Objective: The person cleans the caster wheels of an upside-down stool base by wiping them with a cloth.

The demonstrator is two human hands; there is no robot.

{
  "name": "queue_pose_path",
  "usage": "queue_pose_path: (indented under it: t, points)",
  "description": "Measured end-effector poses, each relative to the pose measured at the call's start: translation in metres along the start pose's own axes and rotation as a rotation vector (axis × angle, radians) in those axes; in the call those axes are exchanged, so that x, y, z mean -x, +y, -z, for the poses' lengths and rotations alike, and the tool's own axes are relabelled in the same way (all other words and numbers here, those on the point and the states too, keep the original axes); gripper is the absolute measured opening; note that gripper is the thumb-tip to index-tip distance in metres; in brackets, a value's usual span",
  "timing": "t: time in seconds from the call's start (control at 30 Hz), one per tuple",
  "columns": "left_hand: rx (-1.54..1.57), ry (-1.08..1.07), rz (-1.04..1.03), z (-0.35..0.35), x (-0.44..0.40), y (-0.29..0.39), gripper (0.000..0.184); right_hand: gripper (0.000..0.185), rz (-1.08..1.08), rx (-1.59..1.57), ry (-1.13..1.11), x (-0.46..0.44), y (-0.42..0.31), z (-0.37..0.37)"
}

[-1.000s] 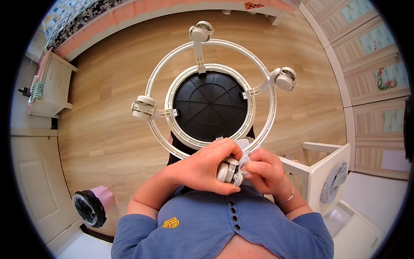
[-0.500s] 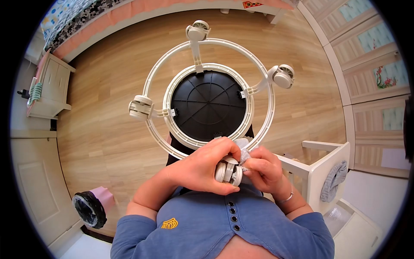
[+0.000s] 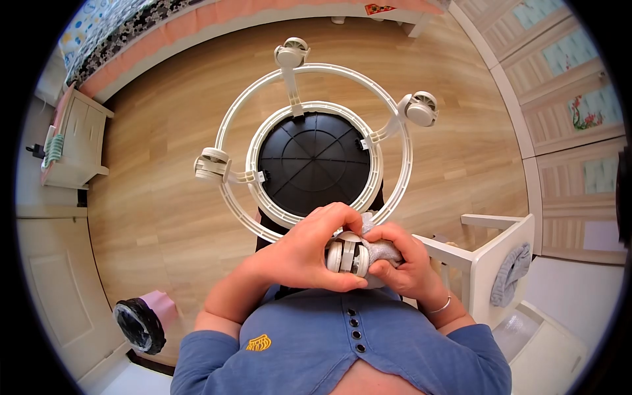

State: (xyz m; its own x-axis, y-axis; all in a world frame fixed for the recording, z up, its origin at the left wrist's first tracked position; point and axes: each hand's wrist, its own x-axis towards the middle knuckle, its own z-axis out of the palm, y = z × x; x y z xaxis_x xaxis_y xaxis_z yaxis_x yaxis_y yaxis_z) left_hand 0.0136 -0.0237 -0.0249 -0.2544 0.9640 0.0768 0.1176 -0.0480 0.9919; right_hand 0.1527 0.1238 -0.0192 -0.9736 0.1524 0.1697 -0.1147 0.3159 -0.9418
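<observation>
A round white frame (image 3: 407, 158) with two rings and a black disc (image 3: 315, 168) in its middle leans wheels-up before my body. Closest to me is one caster wheel (image 3: 347, 257), gripped between the thumb and fingers of my left hand (image 3: 306, 247). My right hand (image 3: 408, 263) pinches a light grey cloth (image 3: 384, 252) against the right side of that wheel. Three more casters stick out from the frame: a top one (image 3: 291, 54), a right one (image 3: 420, 108) and a left one (image 3: 212, 164). Part of the cloth is hidden behind my fingers.
A white chair (image 3: 494, 257) with a grey cloth band over it stands at right. At lower left is a pink bin (image 3: 158, 306) with a black bag. A white cabinet (image 3: 82, 135), a bed (image 3: 178, 36) and wardrobe doors (image 3: 566, 118) line the room.
My right hand has shifted the cloth so that more of it covers the wheel's right side. The frame has moved slightly left in view. My left hand keeps its hold.
</observation>
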Motion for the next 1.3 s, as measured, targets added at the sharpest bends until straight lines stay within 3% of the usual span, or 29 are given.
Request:
queue_pose_path:
  t: [0.13,0.3,0.37,0.67,0.77,0.83,0.93,1.1,1.3]
  points:
    - [-0.039,0.030,-0.014,0.001,0.001,0.002,0.054,0.037,-0.106,0.075,-0.074,-0.004,-0.017,0.005]
    - [-0.163,0.078,-0.107,0.005,0.002,0.007,0.053,0.036,-0.092,0.010,-0.072,0.000,-0.014,0.002]
    - [-0.306,-0.004,-0.290,0.009,0.000,0.009,0.049,0.036,-0.060,0.025,-0.075,-0.001,-0.013,0.000]
    - [-0.295,-0.041,-0.263,0.010,0.000,0.008,0.046,0.033,0.087,0.010,-0.055,-0.002,-0.005,-0.003]
    - [-0.253,-0.043,-0.243,0.009,0.000,0.004,0.051,0.031,0.034,-0.020,-0.052,-0.001,-0.007,-0.003]
    - [-0.261,-0.025,-0.231,0.007,0.000,0.005,0.052,0.029,-0.144,-0.010,0.012,0.000,-0.014,-0.005]
    - [-0.258,0.011,-0.212,0.005,0.002,0.004,0.055,0.029,-0.146,0.143,-0.041,-0.002,-0.022,0.001]
    - [-0.226,0.044,-0.165,0.003,0.004,0.006,0.058,0.030,-0.178,0.082,-0.100,-0.002,-0.019,-0.001]
    - [-0.256,0.019,-0.279,0.006,0.001,0.005,0.052,0.031,-0.145,0.100,-0.062,-0.002,-0.019,-0.005]
